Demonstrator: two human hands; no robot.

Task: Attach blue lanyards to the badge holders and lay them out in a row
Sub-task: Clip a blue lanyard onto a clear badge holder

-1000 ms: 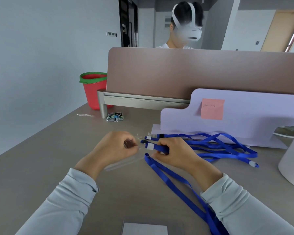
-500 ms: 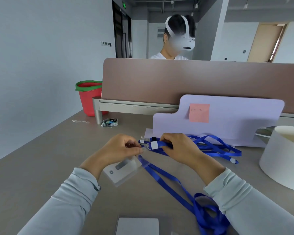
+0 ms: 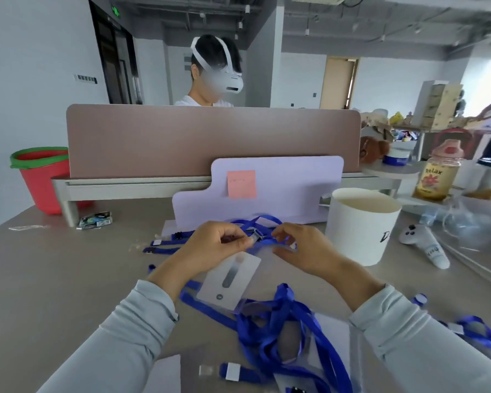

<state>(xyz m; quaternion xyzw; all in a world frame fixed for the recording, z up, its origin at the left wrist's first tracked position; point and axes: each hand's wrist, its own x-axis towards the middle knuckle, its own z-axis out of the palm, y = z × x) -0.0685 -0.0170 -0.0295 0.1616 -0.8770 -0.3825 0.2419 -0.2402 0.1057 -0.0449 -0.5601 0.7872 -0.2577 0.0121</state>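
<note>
My left hand (image 3: 219,245) pinches the top edge of a clear badge holder (image 3: 230,279), which hangs tilted above the table. The metal clip (image 3: 257,236) of a blue lanyard (image 3: 267,243) sits right at that top edge. My right hand (image 3: 301,248) is curled around the strap just behind the clip, its fingers loosely bent. This lanyard's loop trails down into a tangled blue pile (image 3: 270,336) near the front edge. Several more lanyard ends (image 3: 165,246) lie to the left. Other holders (image 3: 332,353) lie under the pile.
A white round container (image 3: 360,231) stands just right of my hands, with a white controller (image 3: 425,246) and a bottle (image 3: 437,171) beyond it. A lilac board (image 3: 281,194) with a pink note leans on the desk divider (image 3: 210,140). Red bucket (image 3: 40,180) far left; a person sits opposite.
Both hands have risen off the table with the holder and lanyard end. The holder now hangs from my left hand, and the lanyard loop has bunched near the front edge.
</note>
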